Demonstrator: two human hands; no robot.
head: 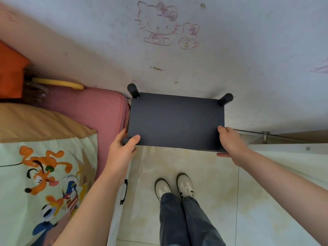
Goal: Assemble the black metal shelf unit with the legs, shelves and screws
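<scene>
Standing over a pale tiled floor (204,183), the person holds the black shelf unit (175,121) against the scribbled wall (230,59), beside a pink mattress (92,110). Left hand (122,150) and right hand (230,144) each curl a grip round its near corners; two legs (133,90) point upward.

Bare forearms without sleeves, dark grey-blue jeans (179,219), and cream sneakers (174,188) with dark stripes.

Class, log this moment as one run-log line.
left hand: grips shelf near-left corner | right hand: grips near-right corner | two far legs point up | shelf beside pink mattress, by wall
</scene>
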